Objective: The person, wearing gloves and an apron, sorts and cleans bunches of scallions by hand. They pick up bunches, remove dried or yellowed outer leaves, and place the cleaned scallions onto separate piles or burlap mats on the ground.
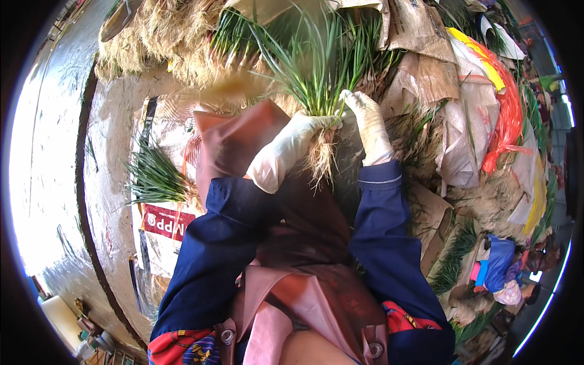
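Note:
A bunch of spring onions (311, 76) stands upright in front of me, long green leaves up and pale stringy roots (321, 159) hanging down. My left hand (291, 143), in a whitish glove, is closed round the lower stems just above the roots. On the bunch's right side, my right hand (368, 125), gloved too, pinches a stalk at the edge between thumb and fingers. Below the hands a brown apron (304, 237) covers my lap. To the left, a smaller spring onion bunch (159, 175) lies on a printed white sack (167, 243).
Heaped spring onions with dry roots (164, 36) lie along the far side. Brown sacking (426, 73) and an orange-red plastic bag (508, 121) are at the right. Another person (500, 267) is at the far right. Wet-looking concrete floor (48, 152) stretches along the left.

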`<state>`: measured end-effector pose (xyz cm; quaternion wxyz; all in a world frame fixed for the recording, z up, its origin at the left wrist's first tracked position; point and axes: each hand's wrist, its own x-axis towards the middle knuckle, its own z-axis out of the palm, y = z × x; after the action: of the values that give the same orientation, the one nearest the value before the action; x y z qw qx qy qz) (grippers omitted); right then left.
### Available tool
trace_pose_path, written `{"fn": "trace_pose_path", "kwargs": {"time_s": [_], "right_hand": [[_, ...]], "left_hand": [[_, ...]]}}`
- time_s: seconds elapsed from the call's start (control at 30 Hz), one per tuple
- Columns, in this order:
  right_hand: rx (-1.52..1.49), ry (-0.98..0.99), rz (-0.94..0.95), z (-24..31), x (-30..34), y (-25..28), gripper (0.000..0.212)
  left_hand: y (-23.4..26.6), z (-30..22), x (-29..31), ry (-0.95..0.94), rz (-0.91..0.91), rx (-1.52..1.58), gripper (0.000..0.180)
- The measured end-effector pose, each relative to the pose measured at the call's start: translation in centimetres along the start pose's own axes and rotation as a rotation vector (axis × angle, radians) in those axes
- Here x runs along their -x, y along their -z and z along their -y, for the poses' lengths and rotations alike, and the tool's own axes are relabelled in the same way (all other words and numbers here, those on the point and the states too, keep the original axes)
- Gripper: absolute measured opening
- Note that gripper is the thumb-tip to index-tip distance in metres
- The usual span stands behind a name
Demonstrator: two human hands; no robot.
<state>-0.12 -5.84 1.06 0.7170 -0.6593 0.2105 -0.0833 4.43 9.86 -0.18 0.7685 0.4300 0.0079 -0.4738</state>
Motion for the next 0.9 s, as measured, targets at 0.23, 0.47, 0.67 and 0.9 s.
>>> {"fn": "trace_pose_path", "kwargs": {"time_s": [0.23, 0.47, 0.67, 0.9], "right_hand": [[0.798, 0.351, -0.034, 0.5, -0.4, 1.9, 0.013], [1.681, -0.208, 0.439, 0.1, 0.5, 6.5, 0.03], [0.509, 0.113, 0.147, 1.5, 3.6, 0.8, 0.035], [1.464, -0.131, 0.438, -0.7, 2.5, 5.7, 0.024]], "left_hand": [[1.5, 0.6, -1.2, 0.066, 0.054, 0.072, 0.015], [0.3, -0.9, 0.5, 0.043, 0.085, -0.063, 0.025], [-1.3, -1.2, 1.2, 0.013, -0.065, -0.245, 0.019], [-1.1, -1.7, 1.0, -0.256, -0.094, 0.131, 0.023]]}}
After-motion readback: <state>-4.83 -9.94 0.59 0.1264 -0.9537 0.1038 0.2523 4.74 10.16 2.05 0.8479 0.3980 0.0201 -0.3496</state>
